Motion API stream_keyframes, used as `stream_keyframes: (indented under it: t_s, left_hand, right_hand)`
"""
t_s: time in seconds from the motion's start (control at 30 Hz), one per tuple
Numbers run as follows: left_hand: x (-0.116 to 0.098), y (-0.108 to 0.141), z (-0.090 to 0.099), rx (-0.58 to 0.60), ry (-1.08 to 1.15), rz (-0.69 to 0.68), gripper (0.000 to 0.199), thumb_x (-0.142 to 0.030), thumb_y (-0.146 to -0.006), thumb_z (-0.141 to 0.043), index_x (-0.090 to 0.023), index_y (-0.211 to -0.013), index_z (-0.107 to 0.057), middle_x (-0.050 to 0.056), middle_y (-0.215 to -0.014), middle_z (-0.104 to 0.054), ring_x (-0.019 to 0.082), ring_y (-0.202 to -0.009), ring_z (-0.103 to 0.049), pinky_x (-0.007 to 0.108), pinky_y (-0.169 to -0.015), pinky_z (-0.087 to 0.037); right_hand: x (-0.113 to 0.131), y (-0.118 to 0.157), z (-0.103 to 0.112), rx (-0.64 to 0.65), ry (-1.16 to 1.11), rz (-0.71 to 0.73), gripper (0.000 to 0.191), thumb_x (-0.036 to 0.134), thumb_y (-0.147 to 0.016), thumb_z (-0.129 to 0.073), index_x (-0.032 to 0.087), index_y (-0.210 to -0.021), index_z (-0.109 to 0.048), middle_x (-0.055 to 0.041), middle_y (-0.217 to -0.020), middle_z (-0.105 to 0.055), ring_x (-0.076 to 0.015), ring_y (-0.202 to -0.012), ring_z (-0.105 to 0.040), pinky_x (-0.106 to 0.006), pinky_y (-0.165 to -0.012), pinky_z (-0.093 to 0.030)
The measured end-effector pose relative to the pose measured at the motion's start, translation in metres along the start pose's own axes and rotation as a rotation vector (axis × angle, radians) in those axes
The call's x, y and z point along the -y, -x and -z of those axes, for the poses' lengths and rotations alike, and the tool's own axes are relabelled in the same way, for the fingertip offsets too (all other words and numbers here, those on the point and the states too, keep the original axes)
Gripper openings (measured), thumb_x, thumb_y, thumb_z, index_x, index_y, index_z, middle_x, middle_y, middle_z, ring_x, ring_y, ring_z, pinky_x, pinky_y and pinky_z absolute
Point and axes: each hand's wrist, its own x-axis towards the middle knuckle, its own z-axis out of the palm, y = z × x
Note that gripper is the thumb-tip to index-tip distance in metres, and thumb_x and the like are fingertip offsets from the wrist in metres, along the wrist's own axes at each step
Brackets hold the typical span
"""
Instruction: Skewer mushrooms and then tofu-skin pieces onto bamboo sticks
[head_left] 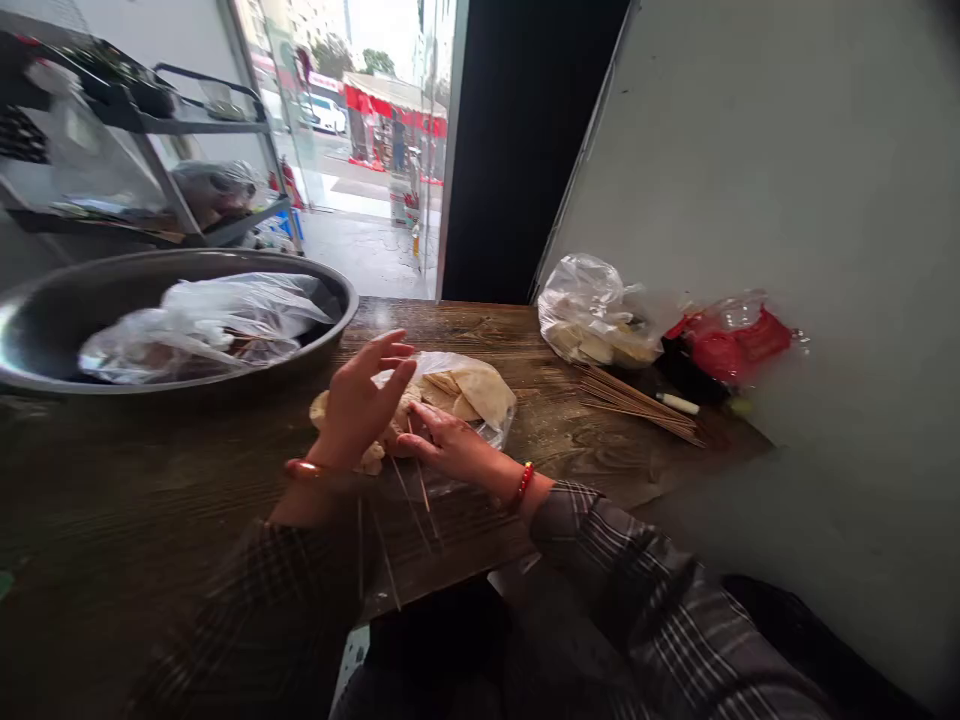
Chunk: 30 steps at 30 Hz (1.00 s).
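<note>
My left hand [361, 400] is raised over a pile of food on the table, thumb and fingers apart, with nothing in it. My right hand [457, 450] rests at the near side of the pile, fingers stretched out and thumb apart from them. A thin wooden skewer [424, 488] runs by its fingertips into the pile. Pale, lumpy food pieces [371, 460] lie beneath my hands, partly hidden. Behind them, flat beige sheets of food [484, 392] lie on a clear plastic bag [504, 430]. More skewers [409, 495] stick out from the pile toward me.
A large metal basin [346, 300] at the left holds a plastic bag [247, 300] with contents. A bagged batch of pale food [592, 320], loose skewers [637, 405], a white-capped object [677, 403] and a red bag [739, 345] lie right, near the wall. A shelf cart [210, 125] stands behind.
</note>
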Motion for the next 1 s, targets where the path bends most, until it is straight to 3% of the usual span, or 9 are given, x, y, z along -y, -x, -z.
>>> stream_keyframes:
  t_s: [0.13,0.27,0.4,0.57,0.77,1.0]
  left_hand:
    - [0.001,-0.002,0.0,-0.01,0.023,0.019,0.057,-0.056,-0.085,-0.062,-0.02,-0.129,-0.062,0.011,-0.113,-0.074,0.024,-0.096,-0.071,0.039,-0.082,-0.059]
    - [0.001,-0.002,0.0,-0.043,0.021,-0.004,0.054,-0.055,-0.085,-0.064,-0.021,-0.128,-0.063,0.009,-0.113,-0.074,0.023,-0.097,-0.07,0.04,-0.088,-0.057]
    - [0.002,-0.002,-0.001,-0.095,0.07,-0.005,0.05,-0.051,-0.086,-0.067,-0.021,-0.126,-0.064,0.007,-0.112,-0.073,0.023,-0.097,-0.07,0.044,-0.093,-0.055]
    - [0.003,-0.001,0.001,-0.133,0.08,-0.003,0.051,-0.051,-0.087,-0.067,-0.018,-0.126,-0.064,0.009,-0.113,-0.073,0.023,-0.094,-0.07,0.045,-0.092,-0.055]
    - [0.0,0.002,0.002,-0.15,0.099,0.013,0.053,-0.054,-0.087,-0.064,-0.016,-0.124,-0.064,0.011,-0.109,-0.073,0.022,-0.096,-0.07,0.042,-0.093,-0.055]
    - [0.0,0.004,0.002,-0.183,0.119,-0.003,0.047,-0.05,-0.086,-0.064,-0.016,-0.119,-0.066,0.01,-0.103,-0.075,0.022,-0.088,-0.071,0.041,-0.087,-0.057]
  right_hand:
    - [-0.013,0.013,0.028,-0.124,0.008,-0.034,0.049,0.042,-0.098,-0.057,0.009,-0.135,-0.061,-0.0178,-0.142,-0.061,-0.0264,-0.135,-0.054,-0.038,-0.11,-0.044]
    - [-0.038,0.045,0.075,-0.201,0.077,-0.049,0.03,0.033,-0.1,-0.053,0.017,-0.115,-0.074,-0.0101,-0.112,-0.076,-0.0205,-0.103,-0.07,-0.032,-0.091,-0.052]
    - [-0.087,0.079,0.123,-0.162,0.486,-0.268,0.029,0.027,-0.101,-0.052,0.019,-0.122,-0.071,-0.0093,-0.12,-0.073,-0.0191,-0.11,-0.067,-0.03,-0.097,-0.048]
    - [-0.152,0.123,0.167,-0.208,0.672,-0.459,0.031,0.015,-0.098,-0.049,0.006,-0.119,-0.071,-0.0208,-0.119,-0.071,-0.0254,-0.112,-0.066,-0.036,-0.1,-0.046]
    - [-0.188,0.156,0.179,-0.21,0.848,-0.474,0.024,0.011,-0.093,-0.055,0.012,-0.106,-0.074,-0.0156,-0.109,-0.074,-0.0253,-0.103,-0.067,-0.034,-0.095,-0.047]
    - [-0.197,0.154,0.171,-0.192,1.001,-0.414,0.024,0.012,-0.093,-0.051,0.019,-0.094,-0.074,-0.0102,-0.098,-0.074,-0.0218,-0.093,-0.067,-0.029,-0.085,-0.047]
